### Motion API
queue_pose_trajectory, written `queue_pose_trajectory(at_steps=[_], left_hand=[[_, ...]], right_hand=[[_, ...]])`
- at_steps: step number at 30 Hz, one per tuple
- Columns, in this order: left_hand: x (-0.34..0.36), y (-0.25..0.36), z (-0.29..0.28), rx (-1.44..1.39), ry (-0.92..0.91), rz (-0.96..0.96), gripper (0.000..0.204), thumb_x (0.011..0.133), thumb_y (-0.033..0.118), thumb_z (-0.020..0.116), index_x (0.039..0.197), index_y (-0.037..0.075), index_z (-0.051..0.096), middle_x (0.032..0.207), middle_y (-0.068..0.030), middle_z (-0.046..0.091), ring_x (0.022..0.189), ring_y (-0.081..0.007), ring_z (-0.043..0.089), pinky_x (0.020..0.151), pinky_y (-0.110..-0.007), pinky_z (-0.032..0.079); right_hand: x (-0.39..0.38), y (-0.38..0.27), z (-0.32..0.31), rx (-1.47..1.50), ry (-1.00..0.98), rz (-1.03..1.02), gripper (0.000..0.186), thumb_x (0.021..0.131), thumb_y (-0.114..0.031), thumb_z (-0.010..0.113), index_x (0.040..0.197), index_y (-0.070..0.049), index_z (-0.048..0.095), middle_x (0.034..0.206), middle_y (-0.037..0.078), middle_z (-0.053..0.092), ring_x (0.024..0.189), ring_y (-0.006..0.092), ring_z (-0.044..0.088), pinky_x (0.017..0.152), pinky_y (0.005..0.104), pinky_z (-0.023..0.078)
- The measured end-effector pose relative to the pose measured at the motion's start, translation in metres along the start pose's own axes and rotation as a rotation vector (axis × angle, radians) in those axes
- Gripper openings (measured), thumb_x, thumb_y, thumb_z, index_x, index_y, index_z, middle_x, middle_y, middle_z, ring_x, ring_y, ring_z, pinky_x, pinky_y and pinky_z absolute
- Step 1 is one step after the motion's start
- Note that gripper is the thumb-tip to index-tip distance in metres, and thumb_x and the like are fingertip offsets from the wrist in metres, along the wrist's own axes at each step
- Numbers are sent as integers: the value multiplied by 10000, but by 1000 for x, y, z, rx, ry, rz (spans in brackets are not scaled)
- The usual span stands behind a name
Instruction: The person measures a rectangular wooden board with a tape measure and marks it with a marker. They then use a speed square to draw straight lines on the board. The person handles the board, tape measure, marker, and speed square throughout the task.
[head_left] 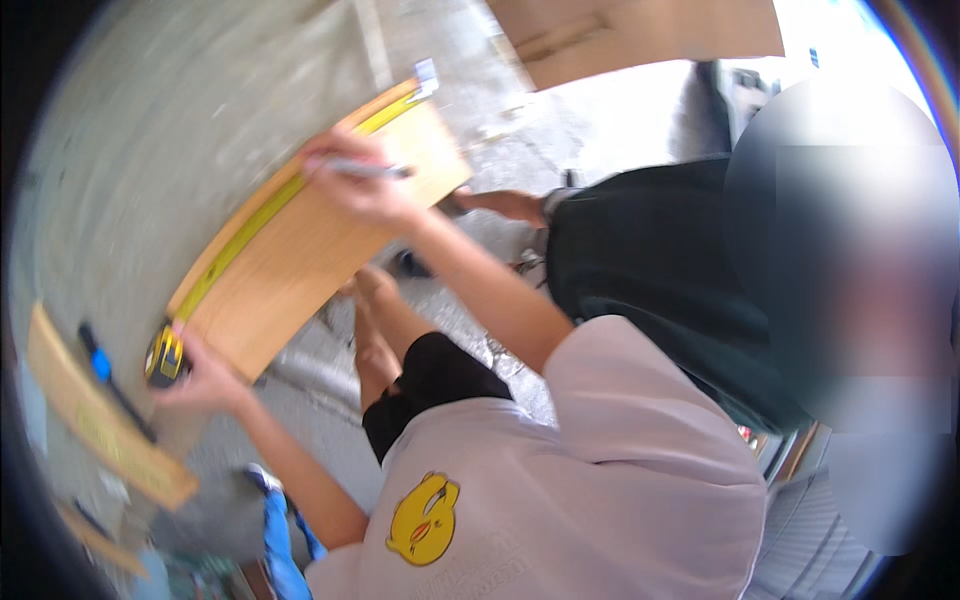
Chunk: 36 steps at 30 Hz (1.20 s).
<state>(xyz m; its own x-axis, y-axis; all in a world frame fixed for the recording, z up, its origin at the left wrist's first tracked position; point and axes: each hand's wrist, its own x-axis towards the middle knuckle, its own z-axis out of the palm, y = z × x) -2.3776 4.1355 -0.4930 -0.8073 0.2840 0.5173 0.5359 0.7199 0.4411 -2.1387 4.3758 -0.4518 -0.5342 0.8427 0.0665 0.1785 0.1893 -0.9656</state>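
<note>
A light wooden board [290, 270] lies slantwise in front of me, with the yellow tape blade [240, 237] stretched along its far long edge. My left hand [208, 380] grips the black-and-yellow tape measure [165, 358] at the board's near left corner. Toward the board's other end, my right hand [365, 195] is closed around a grey, pen-like marker [362, 168]. Its fingers rest over or close above the blade; contact is blurred. The blade's far end meets a small pale piece [426, 78] at the board's top corner.
A person in a dark green top [640, 270] stands at the right, one hand [505, 204] near the board's right end. Left lie a wood strip [105, 410] and a black-and-blue tool [105, 370]. Brown cardboard [640, 40] is at the top. Blue trousers [280, 540] show below.
</note>
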Motion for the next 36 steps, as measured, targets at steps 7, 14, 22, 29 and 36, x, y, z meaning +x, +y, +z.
queue_pose_trajectory(at_steps=[7, 14, 22, 29, 36], left_hand=[[-3, 22, -2, -34, -115, -259, 754, 693, 471, 901, 1062, -75, 534, 949, -184, 673, 842, -272, 687, 715, -381, 586], [-7, 9, 4, -66, -51, -205, 773, 680, 506, 898, 1059, -64, 541, 927, -178, 680, 828, -285, 689, 723, -392, 576], [2, 24, -7, -77, -19, -46, 730, 708, 417, 910, 1104, -69, 537, 987, -182, 659, 871, -276, 664, 778, -416, 558], [5, 42, -13, -398, -94, -255, 766, 731, 321, 906, 1227, -58, 462, 1071, -180, 630, 936, -256, 658, 825, -366, 557], [0, 46, -15, -430, -46, -197, 755, 711, 274, 925, 1214, -63, 473, 1100, -179, 604, 938, -233, 635, 846, -351, 539]], right_hand=[[-2, -5, -2, 83, 130, -128, 108, 911, -141, 674, 915, -33, 667, 753, 95, 670, 666, 203, 645, 598, 322, 491], [-1, -3, -4, 66, 119, -153, 111, 906, -147, 667, 917, -37, 662, 747, 108, 666, 649, 243, 641, 594, 354, 485], [-4, -3, -8, 3, -9, 26, 175, 935, -139, 583, 1024, -15, 668, 898, 85, 693, 844, 188, 675, 747, 323, 537], [-5, -5, 3, 14, 131, 23, 111, 929, -36, 610, 1040, -27, 607, 839, 29, 639, 749, 87, 567, 689, 246, 474], [-5, -14, -3, 77, 79, -17, 125, 921, -11, 601, 1046, 1, 598, 853, 75, 672, 717, 81, 593, 665, 221, 477]])
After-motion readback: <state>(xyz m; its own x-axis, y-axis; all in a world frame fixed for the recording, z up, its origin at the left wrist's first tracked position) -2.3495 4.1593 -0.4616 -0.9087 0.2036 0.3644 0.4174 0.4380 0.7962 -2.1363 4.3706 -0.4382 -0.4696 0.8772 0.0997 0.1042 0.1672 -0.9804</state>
